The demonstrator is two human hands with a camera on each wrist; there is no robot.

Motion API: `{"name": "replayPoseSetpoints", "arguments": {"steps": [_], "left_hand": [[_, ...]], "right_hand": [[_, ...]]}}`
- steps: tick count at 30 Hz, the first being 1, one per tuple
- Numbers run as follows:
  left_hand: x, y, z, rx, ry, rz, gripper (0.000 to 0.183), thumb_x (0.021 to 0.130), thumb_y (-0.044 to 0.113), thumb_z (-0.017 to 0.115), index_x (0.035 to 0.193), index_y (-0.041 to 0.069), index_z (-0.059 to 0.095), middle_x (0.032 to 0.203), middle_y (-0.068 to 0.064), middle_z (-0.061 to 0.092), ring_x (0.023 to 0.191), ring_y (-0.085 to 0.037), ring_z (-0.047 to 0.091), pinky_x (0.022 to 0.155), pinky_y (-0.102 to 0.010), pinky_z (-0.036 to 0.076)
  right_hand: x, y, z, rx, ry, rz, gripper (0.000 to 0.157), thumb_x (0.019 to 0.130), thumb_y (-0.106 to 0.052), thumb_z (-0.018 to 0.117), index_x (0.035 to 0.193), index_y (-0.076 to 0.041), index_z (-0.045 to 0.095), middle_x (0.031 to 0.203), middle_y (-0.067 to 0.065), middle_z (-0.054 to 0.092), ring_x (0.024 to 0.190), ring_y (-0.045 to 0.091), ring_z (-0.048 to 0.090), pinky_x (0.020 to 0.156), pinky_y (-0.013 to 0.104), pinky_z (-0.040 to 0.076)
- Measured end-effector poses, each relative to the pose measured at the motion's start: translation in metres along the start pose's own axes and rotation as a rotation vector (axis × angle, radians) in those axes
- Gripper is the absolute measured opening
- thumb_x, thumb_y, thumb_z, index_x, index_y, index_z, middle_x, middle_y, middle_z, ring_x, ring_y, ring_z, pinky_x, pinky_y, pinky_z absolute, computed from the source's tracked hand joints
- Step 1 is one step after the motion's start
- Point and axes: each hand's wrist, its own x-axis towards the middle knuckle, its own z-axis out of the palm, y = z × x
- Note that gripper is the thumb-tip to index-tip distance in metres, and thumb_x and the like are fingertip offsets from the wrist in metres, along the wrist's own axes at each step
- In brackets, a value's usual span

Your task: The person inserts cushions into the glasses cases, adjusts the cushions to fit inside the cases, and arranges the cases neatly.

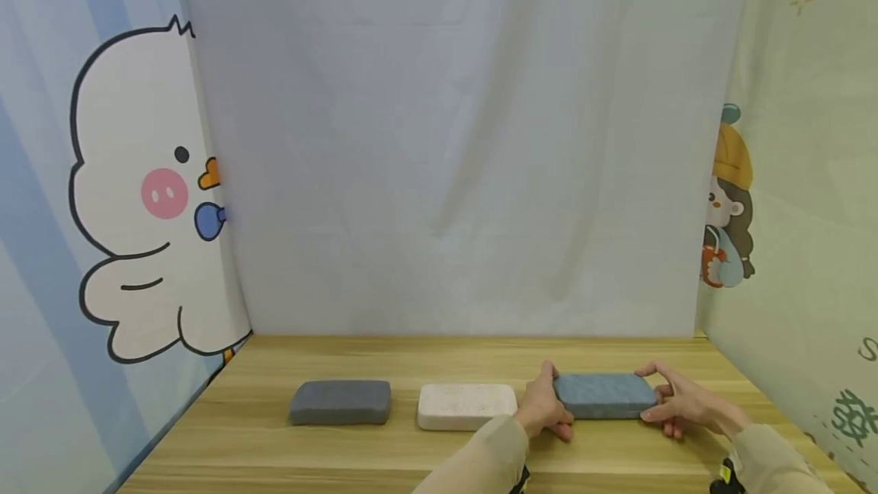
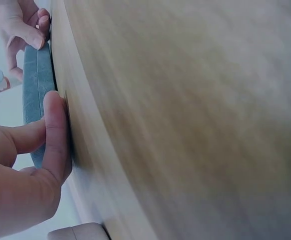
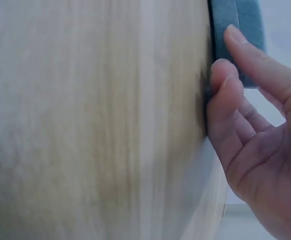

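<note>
A blue oblong case (image 1: pixel 605 395) with rounded edges and a soft, suede-like surface lies lengthwise at the right of the table. A thin seam runs along its side in the left wrist view. My left hand (image 1: pixel 542 406) holds its left end, thumb toward the back corner and fingers along the front side. At the opposite end, my right hand (image 1: pixel 686 402) grips with thumb and fingers spread over the corners. In the right wrist view, fingertips meet the end of the case (image 3: pixel 249 30) close to the tabletop.
Left of the blue case lie a white speckled case (image 1: pixel 466 406), partly behind my left sleeve, and a dark grey case (image 1: pixel 341 402). A grey-white curtain (image 1: pixel 466 174) hangs behind the wooden table (image 1: pixel 288 463), with printed cloths at both sides.
</note>
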Motion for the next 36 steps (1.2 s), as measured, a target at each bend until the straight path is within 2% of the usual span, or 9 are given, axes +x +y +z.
{"name": "replayPoseSetpoints", "arguments": {"steps": [4, 8, 11, 16, 20, 24, 29, 32, 36], "left_hand": [[0.002, -0.001, 0.001, 0.001, 0.008, 0.009, 0.062, 0.068, -0.025, 0.069, 0.114, 0.009, 0.043, 0.069, -0.021, 0.058, 0.054, -0.039, 0.068, 0.042, -0.033, 0.057], [0.001, 0.000, -0.003, -0.024, 0.002, 0.004, 0.065, 0.066, -0.027, 0.067, 0.116, 0.007, 0.042, 0.081, -0.028, 0.055, 0.055, -0.041, 0.068, 0.043, -0.035, 0.058], [-0.002, 0.003, -0.008, -0.011, -0.011, 0.014, 0.062, 0.069, -0.024, 0.064, 0.119, 0.006, 0.042, 0.074, -0.030, 0.059, 0.055, -0.041, 0.068, 0.044, -0.036, 0.058], [-0.008, 0.016, -0.025, 0.048, -0.025, 0.075, 0.048, 0.081, -0.009, 0.064, 0.122, 0.007, 0.043, 0.060, -0.015, 0.063, 0.057, -0.036, 0.068, 0.054, -0.032, 0.059], [-0.018, 0.036, -0.043, 0.078, -0.016, 0.115, 0.037, 0.089, 0.005, 0.063, 0.121, 0.008, 0.046, 0.066, -0.012, 0.065, 0.061, -0.036, 0.068, 0.061, -0.028, 0.058], [-0.032, 0.057, -0.064, 0.124, 0.007, 0.177, 0.029, 0.094, 0.018, 0.061, 0.119, 0.008, 0.049, 0.074, -0.010, 0.064, 0.058, -0.025, 0.067, 0.055, -0.027, 0.054], [-0.050, 0.076, -0.090, 0.155, 0.049, 0.310, 0.028, 0.098, 0.026, 0.055, 0.116, 0.004, 0.051, 0.077, -0.009, 0.062, 0.058, -0.014, 0.061, 0.050, -0.022, 0.050], [-0.061, 0.082, -0.103, 0.210, 0.095, 0.370, 0.032, 0.101, 0.032, 0.050, 0.115, 0.004, 0.053, 0.082, -0.008, 0.062, 0.061, -0.011, 0.057, 0.051, -0.021, 0.047], [-0.073, 0.086, -0.119, 0.321, 0.167, 0.410, 0.046, 0.104, 0.044, 0.036, 0.120, 0.006, 0.055, 0.096, -0.008, 0.064, 0.076, -0.014, 0.060, 0.062, -0.025, 0.050]], "right_hand": [[0.001, -0.006, 0.001, -0.068, 0.019, -0.003, 0.079, 0.087, -0.014, 0.071, 0.139, 0.004, 0.014, 0.069, 0.002, 0.050, 0.049, 0.010, 0.056, 0.044, 0.023, 0.051], [0.003, -0.016, 0.003, -0.186, 0.027, -0.004, 0.078, 0.087, -0.019, 0.072, 0.138, 0.007, 0.020, 0.063, 0.000, 0.047, 0.043, 0.006, 0.042, 0.040, 0.020, 0.042], [0.004, -0.029, 0.004, -0.258, 0.024, -0.027, 0.078, 0.088, -0.022, 0.070, 0.139, 0.012, 0.022, 0.054, -0.004, 0.042, 0.039, 0.003, 0.030, 0.038, 0.018, 0.032], [0.010, -0.065, 0.018, -0.368, 0.112, -0.130, 0.075, 0.088, -0.024, 0.070, 0.137, 0.015, 0.028, 0.049, -0.007, 0.038, 0.034, -0.002, 0.024, 0.033, 0.016, 0.028], [0.016, -0.100, 0.041, -0.441, 0.225, -0.176, 0.068, 0.089, -0.031, 0.069, 0.136, 0.008, 0.037, 0.063, 0.000, 0.047, 0.037, 0.002, 0.028, 0.033, 0.021, 0.034], [0.017, -0.134, 0.066, -0.413, 0.282, -0.230, 0.057, 0.095, -0.033, 0.061, 0.136, 0.001, 0.041, 0.080, 0.008, 0.057, 0.041, 0.010, 0.040, 0.036, 0.031, 0.044], [0.014, -0.165, 0.096, -0.419, 0.365, -0.389, 0.047, 0.099, -0.027, 0.054, 0.136, -0.001, 0.044, 0.093, 0.013, 0.061, 0.054, 0.012, 0.054, 0.046, 0.033, 0.053], [0.016, -0.175, 0.112, -0.484, 0.443, -0.500, 0.044, 0.100, -0.023, 0.054, 0.136, 0.000, 0.045, 0.098, 0.013, 0.062, 0.065, 0.007, 0.059, 0.053, 0.030, 0.056], [0.021, -0.181, 0.127, -0.620, 0.565, -0.664, 0.044, 0.099, -0.018, 0.055, 0.137, 0.001, 0.046, 0.108, 0.014, 0.064, 0.084, 0.016, 0.064, 0.067, 0.029, 0.058]]}}
